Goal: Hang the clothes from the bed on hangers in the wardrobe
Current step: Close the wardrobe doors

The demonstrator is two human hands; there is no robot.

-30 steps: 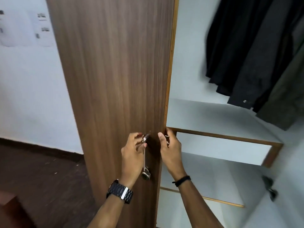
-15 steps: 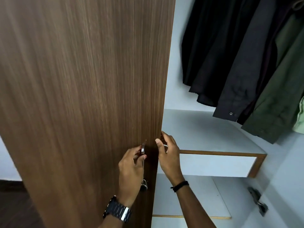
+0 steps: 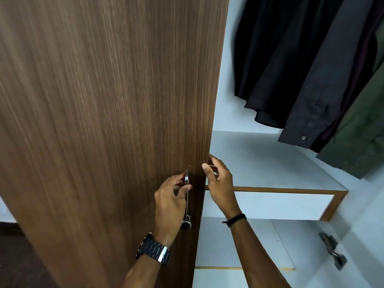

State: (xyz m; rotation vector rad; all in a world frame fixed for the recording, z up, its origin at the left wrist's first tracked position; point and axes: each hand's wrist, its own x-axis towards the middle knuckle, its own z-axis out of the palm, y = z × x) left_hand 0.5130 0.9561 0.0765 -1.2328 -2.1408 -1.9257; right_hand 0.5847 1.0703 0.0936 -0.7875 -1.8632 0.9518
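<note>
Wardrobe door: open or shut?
Open. The wardrobe door stands swung out, exposing hanging shirts and a white shelf.

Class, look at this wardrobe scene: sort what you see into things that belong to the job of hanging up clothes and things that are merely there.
Part of the job:
- wardrobe door, brown wood
- door handle, gripped by the left hand
- right hand, at the door's edge
- hanging shirts, dark, inside the wardrobe

Merely there:
- white shelf
- metal hinge
- wristwatch
- black wristband
</note>
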